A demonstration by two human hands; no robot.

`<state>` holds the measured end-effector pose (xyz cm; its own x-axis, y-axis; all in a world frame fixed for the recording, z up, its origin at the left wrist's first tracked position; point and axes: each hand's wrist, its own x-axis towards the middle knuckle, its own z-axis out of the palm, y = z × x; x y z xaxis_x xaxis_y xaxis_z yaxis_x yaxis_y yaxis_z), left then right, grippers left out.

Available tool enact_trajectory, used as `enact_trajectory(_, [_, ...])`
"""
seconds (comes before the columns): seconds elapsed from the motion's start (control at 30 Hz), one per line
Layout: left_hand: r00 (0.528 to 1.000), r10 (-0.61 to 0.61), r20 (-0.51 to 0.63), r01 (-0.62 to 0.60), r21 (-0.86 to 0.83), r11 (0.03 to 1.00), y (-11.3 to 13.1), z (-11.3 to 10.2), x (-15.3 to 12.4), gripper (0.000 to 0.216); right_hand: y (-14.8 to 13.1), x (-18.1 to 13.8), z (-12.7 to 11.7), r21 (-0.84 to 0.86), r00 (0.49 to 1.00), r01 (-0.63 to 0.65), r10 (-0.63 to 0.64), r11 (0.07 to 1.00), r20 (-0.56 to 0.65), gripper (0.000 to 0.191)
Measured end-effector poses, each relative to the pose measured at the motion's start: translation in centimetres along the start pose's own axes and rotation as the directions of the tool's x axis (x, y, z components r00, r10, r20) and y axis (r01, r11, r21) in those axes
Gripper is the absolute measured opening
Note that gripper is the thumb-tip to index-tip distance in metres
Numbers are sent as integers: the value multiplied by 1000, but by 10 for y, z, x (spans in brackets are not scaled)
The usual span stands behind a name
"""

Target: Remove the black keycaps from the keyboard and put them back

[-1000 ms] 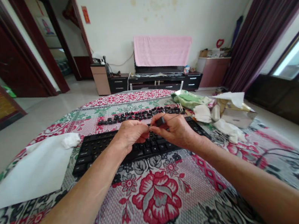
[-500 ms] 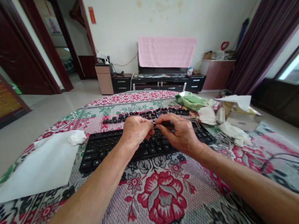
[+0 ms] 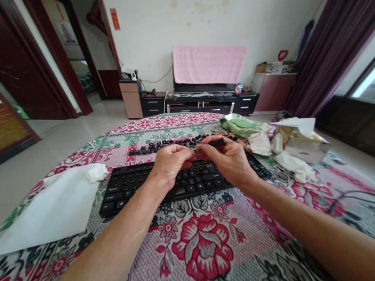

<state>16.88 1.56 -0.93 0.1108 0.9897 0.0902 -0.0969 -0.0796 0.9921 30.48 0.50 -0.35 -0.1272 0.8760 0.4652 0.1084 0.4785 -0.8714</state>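
Over the middle of a black keyboard [image 3: 129, 181], my two hands meet at the fingertips. My left hand [image 3: 170, 165] is closed in a pinch on a small dark piece [image 3: 195, 150] that looks like a keycap, mostly covered by the fingers. Between the thumb and fingers of my right hand [image 3: 228, 157] is a slim tool with a black handle [image 3: 217, 142]. Its tip points left at the small piece; the kind of tip is too small to make out. Several keys are off the keyboard, and loose black keycaps [image 3: 154, 147] lie in a row behind it.
A flowered cloth [image 3: 205, 248] covers the round table. White paper [image 3: 51, 206] with a crumpled tissue [image 3: 96, 172] lies left. To the right are a green packet [image 3: 242, 125], crumpled tissues [image 3: 296, 165], an opened box [image 3: 302, 147] and a black cable [image 3: 370, 198].
My right hand has turned a little and shifted slightly right, showing more of the black handle. My left hand keeps its pinch at nearly the same place.
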Motion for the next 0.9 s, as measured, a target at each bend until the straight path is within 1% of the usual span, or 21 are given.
enact_trajectory(0.1, [1000,6,11,-6,-56,998,3,-1,-1,19,-3,2,0,53,999,-44,44,998,1,20])
enact_trajectory(0.17, [999,28,32,-26,-56,998,4,-2,-2,25,-4,2,-1,76,998,-66,66,995,2,20])
enact_trajectory(0.27, [991,110,81,-114,51,992,5,-3,-3,32,-4,2,-3,100,991,-128,124,987,44,21])
enact_trajectory(0.37, [975,185,121,-207,206,956,4,-3,-4,25,-3,3,-5,97,986,-159,153,983,65,21])
enact_trajectory(0.47, [976,178,123,-202,219,955,3,-2,-3,26,-3,2,-5,57,996,-93,91,994,25,18])
enact_trajectory(0.53, [979,181,95,-198,226,954,1,0,-2,27,-4,1,-4,10,1000,-29,29,1000,3,17])
enact_trajectory(0.63, [980,194,42,-198,283,938,0,1,-1,24,-5,0,-5,-56,999,51,-52,997,-16,15])
enact_trajectory(0.67, [983,181,29,-182,280,943,0,0,-1,24,-5,0,-7,-60,997,67,-68,996,-23,15])
enact_trajectory(0.73, [993,115,40,-121,204,972,1,0,-2,25,-4,2,-12,-55,996,83,-85,995,-36,18])
enact_trajectory(0.8, [993,38,110,-47,78,996,3,-2,-3,28,-3,4,-17,-97,995,85,-89,992,-35,20])
enact_trajectory(0.9, [978,-15,208,25,-48,999,6,-3,-5,32,-2,7,-24,-267,994,110,-111,958,9,19])
